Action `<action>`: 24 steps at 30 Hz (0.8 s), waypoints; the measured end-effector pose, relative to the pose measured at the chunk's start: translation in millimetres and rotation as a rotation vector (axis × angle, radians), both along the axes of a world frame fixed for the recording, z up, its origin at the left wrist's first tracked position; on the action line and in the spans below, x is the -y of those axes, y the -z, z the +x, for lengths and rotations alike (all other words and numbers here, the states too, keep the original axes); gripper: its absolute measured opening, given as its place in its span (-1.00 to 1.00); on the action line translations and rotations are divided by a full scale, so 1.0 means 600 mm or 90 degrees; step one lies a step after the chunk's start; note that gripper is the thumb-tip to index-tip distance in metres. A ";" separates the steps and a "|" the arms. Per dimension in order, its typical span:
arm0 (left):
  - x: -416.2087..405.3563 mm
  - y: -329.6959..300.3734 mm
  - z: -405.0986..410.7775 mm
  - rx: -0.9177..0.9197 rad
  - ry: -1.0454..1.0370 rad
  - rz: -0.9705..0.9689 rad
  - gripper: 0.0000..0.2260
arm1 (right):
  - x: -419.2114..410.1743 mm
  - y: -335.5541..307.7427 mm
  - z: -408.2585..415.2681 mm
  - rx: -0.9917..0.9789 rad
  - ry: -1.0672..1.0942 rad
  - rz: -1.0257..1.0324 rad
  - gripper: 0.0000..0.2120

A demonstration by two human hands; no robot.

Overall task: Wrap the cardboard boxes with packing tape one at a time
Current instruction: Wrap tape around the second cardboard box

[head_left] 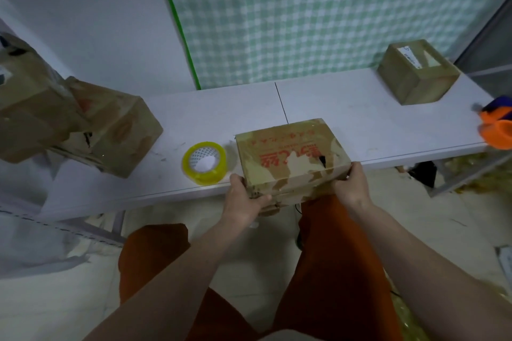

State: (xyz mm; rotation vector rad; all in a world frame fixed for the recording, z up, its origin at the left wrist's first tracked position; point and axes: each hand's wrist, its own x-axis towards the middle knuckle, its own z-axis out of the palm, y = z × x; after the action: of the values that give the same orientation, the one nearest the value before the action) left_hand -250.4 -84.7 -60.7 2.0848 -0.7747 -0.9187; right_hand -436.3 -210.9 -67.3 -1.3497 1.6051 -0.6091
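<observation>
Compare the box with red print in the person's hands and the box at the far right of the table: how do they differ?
The box with red print is gripped at its near corners by the left hand and right hand; the far box sits untouched. The held box is flatter and overhangs the table edge; the far box is taller and lies fully on it. The far box carries a white label, not red print. Both are brown cardboard.

Flat box [291, 152] with red print, patchy torn surface and small dark hole on top, at near bench edge, overhanging it, gripped at both near corners. Yellow-tinted tape roll [204, 163] lying flat just left of it. Small box [417, 72] at far right. Two worn boxes [83, 124] stacked askew at left end.
</observation>
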 end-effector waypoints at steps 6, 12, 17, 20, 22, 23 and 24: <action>0.055 -0.001 0.013 -0.029 0.012 0.014 -0.38 | 0.039 0.002 0.017 0.018 -0.062 0.054 -0.59; 0.105 -0.003 0.057 -0.056 -0.045 0.006 -0.45 | 0.085 -0.010 0.034 0.024 -0.133 0.083 -0.48; 0.083 -0.008 0.052 0.106 -0.048 -0.006 -0.13 | 0.092 -0.020 0.030 0.031 -0.112 -0.040 -0.33; 0.065 -0.018 0.036 0.463 0.136 -0.079 -0.08 | 0.088 -0.024 0.034 0.058 -0.203 -0.122 -0.45; 0.070 -0.027 0.021 0.571 0.273 -0.082 -0.10 | 0.084 -0.029 0.034 0.064 -0.232 -0.118 -0.57; 0.078 -0.030 0.014 0.573 0.310 -0.066 -0.12 | 0.082 -0.031 0.032 0.067 -0.232 -0.118 -0.63; 0.087 -0.034 0.008 0.559 0.330 -0.048 -0.14 | 0.080 -0.031 0.030 0.074 -0.228 -0.117 -0.68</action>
State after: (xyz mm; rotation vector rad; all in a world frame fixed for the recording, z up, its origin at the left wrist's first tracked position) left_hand -245.4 -136.6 -40.5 2.2326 -1.8216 -0.1442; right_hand -418.2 -258.9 -48.4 -1.6578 1.1966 -0.6127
